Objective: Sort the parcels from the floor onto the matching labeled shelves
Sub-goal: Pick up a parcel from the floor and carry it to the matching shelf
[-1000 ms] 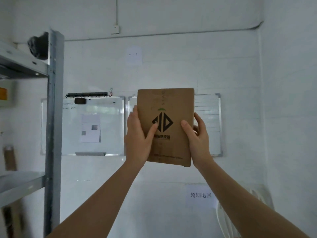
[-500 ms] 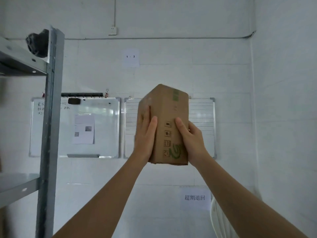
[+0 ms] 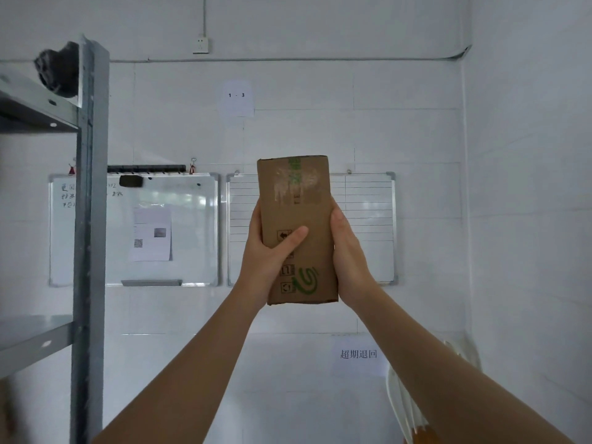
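Both your bare forearms reach up and forward, converging toward the middle. Your left hand (image 3: 267,261) clasps the brown parcel (image 3: 296,229) from its left side, thumb laid across the near face, fingers hidden behind. Your right hand (image 3: 347,251) presses flat against the right side, fingers pointing up, wrist bent slightly inward.

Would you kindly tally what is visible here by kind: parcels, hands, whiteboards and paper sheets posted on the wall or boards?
Parcels: 1, the brown cardboard parcel, held by the left hand and right hand
Hands: 2
Whiteboards: 2, the left whiteboard and the lined whiteboard
Paper sheets: 3, the "1 - 3" sheet, the printed sheet, the low notice
Total: 8
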Motion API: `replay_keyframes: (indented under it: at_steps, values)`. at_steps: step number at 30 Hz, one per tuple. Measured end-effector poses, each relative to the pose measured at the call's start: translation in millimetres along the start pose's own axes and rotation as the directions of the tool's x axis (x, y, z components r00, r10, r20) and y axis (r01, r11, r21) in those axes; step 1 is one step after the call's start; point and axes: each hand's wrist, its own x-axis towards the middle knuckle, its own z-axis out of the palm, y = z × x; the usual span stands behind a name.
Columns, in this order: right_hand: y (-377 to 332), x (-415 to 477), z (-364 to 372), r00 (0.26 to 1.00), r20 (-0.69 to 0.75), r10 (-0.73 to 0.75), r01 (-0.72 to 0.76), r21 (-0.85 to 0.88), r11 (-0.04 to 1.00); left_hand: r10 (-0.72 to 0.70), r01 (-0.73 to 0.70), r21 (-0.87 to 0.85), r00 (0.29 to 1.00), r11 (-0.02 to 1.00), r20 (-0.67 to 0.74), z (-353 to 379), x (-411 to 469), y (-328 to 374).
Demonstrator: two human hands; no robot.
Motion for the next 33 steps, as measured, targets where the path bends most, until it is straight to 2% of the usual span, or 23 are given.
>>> replay_keyframes:
  at_steps: [4,7,11,14,18,19,23,26,30,33]
  values:
    - [0.9,-4.6,-6.7,0.998,-0.051,0.046,-0.045,0.022,0.999,-0.006,0.005,-0.023,0.999,1.000,-0.032,-5.1,-3.0,5.2]
    - [5.1,-6.8,-11.9,0.994,-0.102,0.043,-0.045,-0.013,0.999,-0.009,0.008,-0.052,1.000,0.999,-0.003,-12.1,-6.1,9.5]
    - [4.2,-9.0,-14.7,0.978,-0.107,0.178,-0.182,-0.026,0.983,-0.033,0.033,-0.092,0.999,0.995,-0.005,-19.9,-12.4,11.8]
    - [5.3,-13.0,-19.6,0.955,-0.189,0.228,-0.235,-0.013,0.972,0.000,-0.001,-0.059,1.000,0.998,-0.004,-22.6,-17.1,14.7]
    - [7.3,-17.3,-28.8,0.915,-0.350,0.201,-0.186,0.075,0.980,0.120,-0.116,0.134,0.992,0.984,-0.025,-16.9,-22.8,20.5]
    - [7.1,-18.1,-28.9,0.917,-0.354,0.186,-0.174,0.067,0.983,0.114,-0.111,0.147,0.993,0.983,-0.010,-14.8,-23.9,21.9]
    - [3.6,-20.3,-20.7,0.927,-0.369,0.071,-0.105,-0.074,0.992,-0.068,0.060,0.107,0.995,0.992,0.067,-9.8,-24.3,22.8]
    - [0.9,-21.4,-20.5,0.932,-0.361,-0.021,-0.061,-0.212,0.975,-0.056,0.052,0.133,0.998,0.990,0.029,-13.5,-25.2,17.4]
    - [-6.3,-22.7,-26.0,0.956,-0.279,-0.086,-0.013,-0.334,0.942,-0.106,0.107,0.017,0.994,0.994,-0.030,-23.4,-27.2,10.8]
    - [-7.0,-24.0,-25.2,0.984,-0.165,-0.066,0.008,-0.331,0.944,-0.120,0.119,-0.010,0.991,0.993,-0.056,-29.6,-31.1,6.9]
